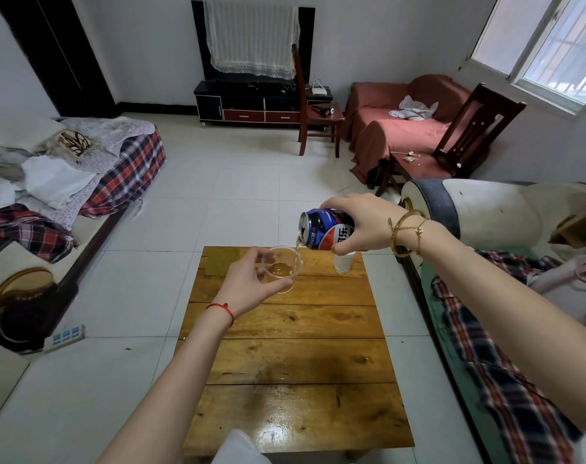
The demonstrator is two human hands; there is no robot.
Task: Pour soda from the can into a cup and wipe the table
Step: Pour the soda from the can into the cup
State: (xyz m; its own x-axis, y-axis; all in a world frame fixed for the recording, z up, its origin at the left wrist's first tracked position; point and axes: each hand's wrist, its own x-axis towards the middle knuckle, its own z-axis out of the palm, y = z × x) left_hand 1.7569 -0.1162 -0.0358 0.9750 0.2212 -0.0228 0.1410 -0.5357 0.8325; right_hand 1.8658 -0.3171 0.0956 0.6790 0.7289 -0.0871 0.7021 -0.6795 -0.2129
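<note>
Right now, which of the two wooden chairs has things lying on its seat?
The upright chair beside the black TV cabinet: a dark object lies on its seat. The other chair, by the red sofa, leans tilted.

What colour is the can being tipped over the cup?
The can is dark blue with red and white, seen in the head view.

I see the blue, red and white soda can (326, 229) tipped almost on its side above the far end of the wooden table (295, 356), its mouth just over the rim of the clear plastic cup (282, 267). A thin brown stream falls into the cup, which holds a shallow amber pool and sits slightly tilted above the tabletop.
</note>
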